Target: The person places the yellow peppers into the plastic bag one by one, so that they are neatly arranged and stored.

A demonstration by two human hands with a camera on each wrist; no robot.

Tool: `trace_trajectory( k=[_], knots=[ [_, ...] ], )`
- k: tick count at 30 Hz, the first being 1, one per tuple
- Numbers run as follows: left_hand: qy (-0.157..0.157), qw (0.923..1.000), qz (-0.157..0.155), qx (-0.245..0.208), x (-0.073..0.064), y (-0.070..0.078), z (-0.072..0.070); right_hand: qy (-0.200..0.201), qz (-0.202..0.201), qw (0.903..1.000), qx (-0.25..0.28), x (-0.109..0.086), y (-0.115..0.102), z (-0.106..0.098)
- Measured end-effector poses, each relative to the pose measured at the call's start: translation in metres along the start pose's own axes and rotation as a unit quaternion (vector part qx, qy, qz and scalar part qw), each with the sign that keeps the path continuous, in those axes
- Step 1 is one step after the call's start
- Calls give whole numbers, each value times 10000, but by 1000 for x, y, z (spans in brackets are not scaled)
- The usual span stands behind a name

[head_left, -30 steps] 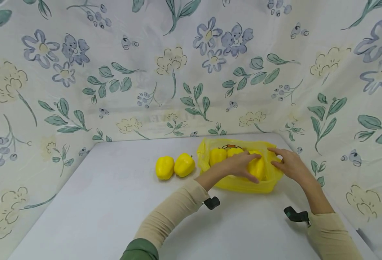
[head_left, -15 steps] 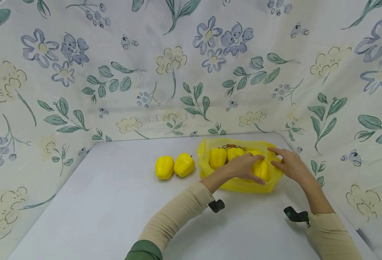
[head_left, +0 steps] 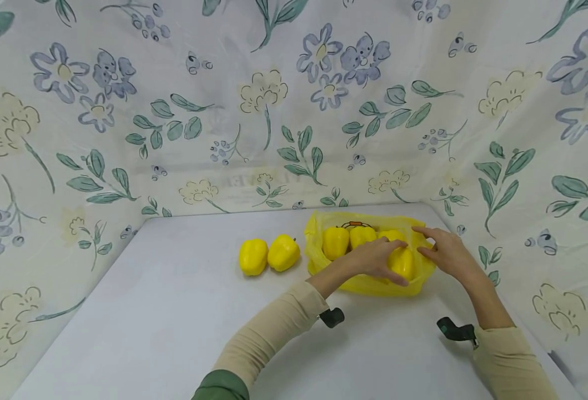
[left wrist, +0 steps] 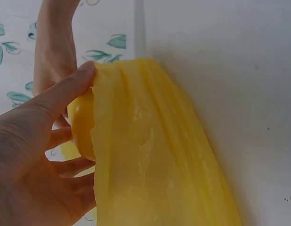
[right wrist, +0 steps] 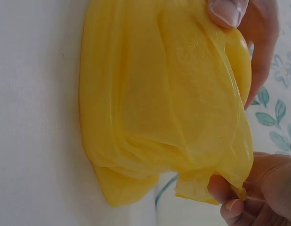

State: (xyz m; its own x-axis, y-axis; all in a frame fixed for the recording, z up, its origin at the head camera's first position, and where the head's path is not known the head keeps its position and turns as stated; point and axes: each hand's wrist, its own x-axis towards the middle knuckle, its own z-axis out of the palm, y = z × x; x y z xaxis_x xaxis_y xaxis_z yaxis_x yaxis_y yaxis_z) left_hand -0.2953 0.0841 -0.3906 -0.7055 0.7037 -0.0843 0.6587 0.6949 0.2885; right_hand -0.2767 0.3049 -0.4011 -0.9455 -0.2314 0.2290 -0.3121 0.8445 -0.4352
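A yellow plastic bag (head_left: 373, 287) lies with its mouth spread at the right back of the table. My left hand (head_left: 372, 258) reaches over its near rim, thumb and fingers around a yellow bell pepper (head_left: 402, 263) at the bag's right end. In the left wrist view, the thumb lies at the bag's edge beside that pepper (left wrist: 81, 123). My right hand (head_left: 446, 253) pinches the right rim of the bag; the right wrist view shows thin film (right wrist: 240, 190) between thumb and fingers. More yellow bell peppers, such as the leftmost one (head_left: 335, 243), sit inside, partly hidden by my left hand.
Two yellow bell peppers, a left one (head_left: 253, 257) and a right one (head_left: 284, 253), stand on the white table (head_left: 174, 311) left of the bag. An orange and black piece (head_left: 356, 224) shows at the bag's back. A floral curtain (head_left: 294, 111) hangs behind and along both sides.
My left hand has shifted slightly right inside the bag, and the pepper at its fingers has moved right with it. The right hand stays at the bag's rim.
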Motion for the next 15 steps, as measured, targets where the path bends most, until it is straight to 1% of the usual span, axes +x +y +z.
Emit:
trace_trajectory(
  k=[5,9,12,15],
  knots=[
    [-2,9998,83,-175,0,-2,-2,-10,-13,10000,-22,0,-1,0],
    [-10,9996,205,-204,0,-5,-3,-24,-7,10000,-30,0,0,0],
    [-20,9993,253,-267,-3,-9,-5,-13,-22,10000,-34,0,1,0],
    [5,9986,344,-413,-8,-17,-8,3,-42,10000,-33,0,1,0]
  ],
)
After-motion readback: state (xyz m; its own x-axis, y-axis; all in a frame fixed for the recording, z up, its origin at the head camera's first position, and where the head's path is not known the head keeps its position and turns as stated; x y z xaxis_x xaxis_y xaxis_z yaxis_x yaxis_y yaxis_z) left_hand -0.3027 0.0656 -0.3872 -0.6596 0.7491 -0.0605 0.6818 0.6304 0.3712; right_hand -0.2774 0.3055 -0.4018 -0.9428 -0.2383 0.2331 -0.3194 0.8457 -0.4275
